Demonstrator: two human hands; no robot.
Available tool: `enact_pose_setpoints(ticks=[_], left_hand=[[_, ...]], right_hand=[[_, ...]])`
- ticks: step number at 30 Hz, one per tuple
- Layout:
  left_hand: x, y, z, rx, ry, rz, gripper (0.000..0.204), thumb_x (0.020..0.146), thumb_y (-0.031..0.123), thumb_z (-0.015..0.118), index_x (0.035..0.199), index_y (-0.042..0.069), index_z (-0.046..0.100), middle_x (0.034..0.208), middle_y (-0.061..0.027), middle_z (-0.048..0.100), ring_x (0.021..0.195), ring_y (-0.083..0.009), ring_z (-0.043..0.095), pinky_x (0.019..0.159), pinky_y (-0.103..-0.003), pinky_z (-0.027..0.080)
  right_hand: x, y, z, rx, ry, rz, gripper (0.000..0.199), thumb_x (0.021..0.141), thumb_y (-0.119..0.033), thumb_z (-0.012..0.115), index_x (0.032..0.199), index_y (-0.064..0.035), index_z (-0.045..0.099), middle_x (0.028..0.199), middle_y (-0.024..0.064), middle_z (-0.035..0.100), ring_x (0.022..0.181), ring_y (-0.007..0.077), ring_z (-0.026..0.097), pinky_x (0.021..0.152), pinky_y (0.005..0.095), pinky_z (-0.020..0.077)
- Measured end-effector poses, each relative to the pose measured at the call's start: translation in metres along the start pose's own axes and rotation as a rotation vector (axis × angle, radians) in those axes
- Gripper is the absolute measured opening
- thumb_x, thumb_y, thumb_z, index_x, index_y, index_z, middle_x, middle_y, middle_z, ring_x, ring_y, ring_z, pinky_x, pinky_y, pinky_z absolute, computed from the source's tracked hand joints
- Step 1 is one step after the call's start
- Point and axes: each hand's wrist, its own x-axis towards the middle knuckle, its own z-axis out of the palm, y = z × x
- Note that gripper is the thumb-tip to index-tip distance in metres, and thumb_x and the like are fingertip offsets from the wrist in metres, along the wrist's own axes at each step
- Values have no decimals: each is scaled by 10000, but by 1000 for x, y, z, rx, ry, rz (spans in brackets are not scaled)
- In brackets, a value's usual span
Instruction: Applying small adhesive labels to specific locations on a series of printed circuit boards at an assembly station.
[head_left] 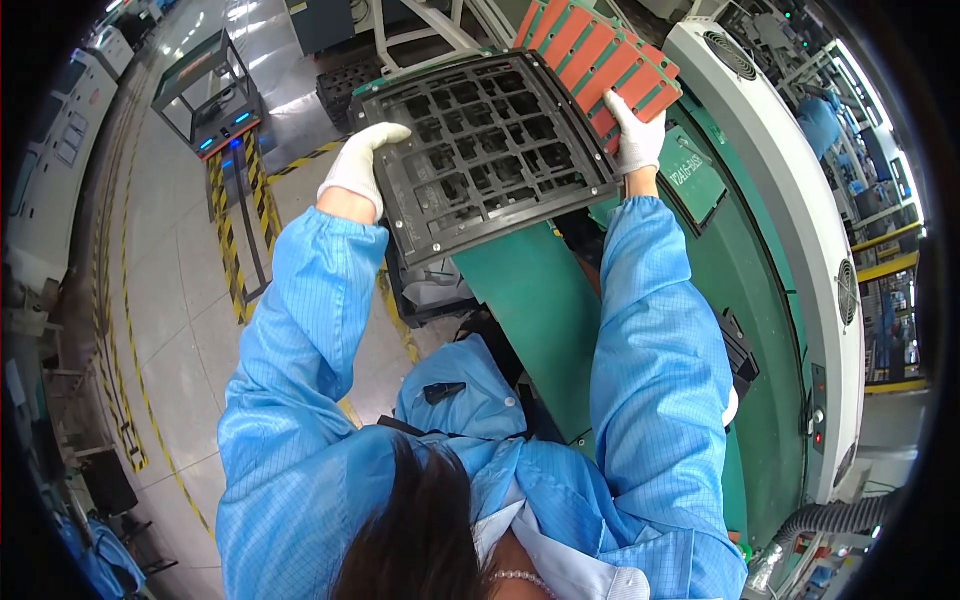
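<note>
A black rectangular fixture frame (520, 213) with a grid of irregular cut-outs is held tilted in front of me, above a green surface. My left hand (358, 168), in a white glove, grips its left edge, thumb lying over the top face. At the opposite edge is my right hand (637, 138), also gloved in white and closed around the side; its lower fingers are hidden. Just behind that hand, several orange-red slotted strips (600, 55) with green between them fan out, and my right thumb overlaps them.
A green bench surface (535, 310) lies below the frame. To the right runs a long white machine housing (835, 260) with fans, beside a green plate (695, 180). A low cart (205, 95) with blue lights stands far left, near yellow-black floor tape (228, 240).
</note>
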Motion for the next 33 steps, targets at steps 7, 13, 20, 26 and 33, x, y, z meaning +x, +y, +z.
enact_pose_setpoints(ticks=[7,13,20,26,33], left_hand=[[-7,3,6,38,-37,-47,156,810,221,678,873,79,692,788,-86,703,674,-267,665,671,-430,571],[-29,1,1,6,-52,-5,234,832,226,657,985,54,701,882,-103,726,743,-273,690,716,-427,585],[-42,5,3,-36,-53,-33,258,829,227,643,1007,50,704,902,-108,730,737,-280,694,712,-424,591],[-56,6,26,20,-6,-4,233,798,249,654,931,64,704,843,-96,716,694,-265,665,677,-419,569],[-52,13,21,-26,-90,30,330,852,355,674,1032,79,696,981,-94,717,832,-246,675,739,-409,566]], right_hand=[[-19,-12,2,-186,126,43,656,622,-326,913,1076,21,590,1025,132,678,902,212,648,814,340,518],[-20,-33,-2,-339,49,-46,680,634,-365,898,1085,20,565,1010,157,687,906,241,666,831,350,514],[-19,-53,-2,-386,80,-117,639,634,-362,889,1066,6,592,978,161,699,871,261,679,811,369,522],[-10,-46,-20,-203,230,-33,509,678,-188,884,1063,17,622,996,116,692,857,179,655,784,326,529],[-20,-60,-48,335,392,104,467,713,-60,814,1113,54,602,1014,140,677,847,258,678,763,382,571]])
